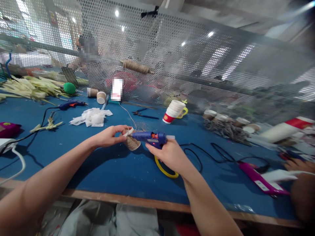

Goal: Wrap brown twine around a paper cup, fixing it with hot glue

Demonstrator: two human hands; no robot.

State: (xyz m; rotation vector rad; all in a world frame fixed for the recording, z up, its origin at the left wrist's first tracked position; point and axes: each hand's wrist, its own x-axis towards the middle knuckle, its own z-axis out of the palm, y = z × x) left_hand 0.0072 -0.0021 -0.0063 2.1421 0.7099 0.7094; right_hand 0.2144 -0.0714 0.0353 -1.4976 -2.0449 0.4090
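My right hand [169, 154] is wrapped round the grip of a blue glue gun [147, 137], with a clear glue stick poking out of its back end. The nozzle points left and meets the rim area of a small twine-wrapped cup [133, 143]. My left hand [110, 136] pinches that tilted cup near its pale edge. A strand of twine [129, 114] runs up from the cup toward the back of the table. Under my right hand, a yellow scissors handle [164, 170] shows in part; its blades are hidden.
Pliers [145, 114] and a stack of paper cups [173, 111] stand behind. To the left are white cloth scraps [92, 117] and a second glue gun [70, 105]. A purple power strip [262, 180] and black cable lie right, near another person's hand [299, 165]. Perforated mesh [159, 42] borders the back.
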